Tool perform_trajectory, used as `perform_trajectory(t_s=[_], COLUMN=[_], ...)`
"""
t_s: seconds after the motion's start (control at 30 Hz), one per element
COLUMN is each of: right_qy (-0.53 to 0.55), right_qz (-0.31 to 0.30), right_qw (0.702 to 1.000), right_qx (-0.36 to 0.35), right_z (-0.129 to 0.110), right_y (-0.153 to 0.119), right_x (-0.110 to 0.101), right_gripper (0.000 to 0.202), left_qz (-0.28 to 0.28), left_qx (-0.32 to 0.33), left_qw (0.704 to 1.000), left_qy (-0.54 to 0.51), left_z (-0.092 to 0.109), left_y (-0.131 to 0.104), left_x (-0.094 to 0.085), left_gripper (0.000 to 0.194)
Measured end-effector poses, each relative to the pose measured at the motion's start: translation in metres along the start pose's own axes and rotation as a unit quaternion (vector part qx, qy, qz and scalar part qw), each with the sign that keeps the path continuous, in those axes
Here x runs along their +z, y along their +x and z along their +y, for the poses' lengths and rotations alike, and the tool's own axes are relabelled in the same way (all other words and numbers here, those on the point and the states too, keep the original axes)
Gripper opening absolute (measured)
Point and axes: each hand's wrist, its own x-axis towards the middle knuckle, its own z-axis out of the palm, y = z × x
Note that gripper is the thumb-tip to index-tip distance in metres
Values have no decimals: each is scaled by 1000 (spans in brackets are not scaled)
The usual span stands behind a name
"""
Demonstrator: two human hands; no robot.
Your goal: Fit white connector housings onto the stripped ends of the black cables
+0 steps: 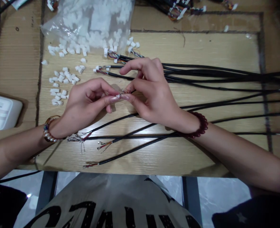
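Above the middle of the table, my left hand (89,96) pinches a small white connector housing (118,96) between thumb and forefinger. Its fingertips meet those of my right hand (151,88), which grips the thin wires (123,91) at the end of a black cable; that cable is mostly hidden behind the hand. Below both hands lie several black cables (130,137) with bare, fanned-out wire ends (75,137). Beyond the right hand, more black cables (201,72) carry white connectors (106,52) on their left ends.
Loose white connector housings (65,76) lie in small piles to the left. A clear plastic bag (90,23) full of them stands at the back. Further cables with connectors (177,11) sit at the top right. A white box-shaped device (3,110) rests at the left edge.
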Motion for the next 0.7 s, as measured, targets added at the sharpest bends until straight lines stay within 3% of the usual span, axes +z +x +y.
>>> perform_trajectory(t_s=[0.33,0.5,0.7], right_qy=[104,149,185], right_qz=[96,75,68], right_qw=[989,985,979], right_qx=[34,49,50], right_z=[6,6,8], right_y=[1,1,0], right_x=[0,2,3], right_gripper=[28,22,16], left_qz=[-27,-67,-71], left_qx=[-84,-111,-113], left_qw=[991,981,982], left_qy=[-102,-145,-134], left_z=[2,3,4], left_y=[9,13,15], left_x=[-8,-11,-10], left_gripper=[17,20,22])
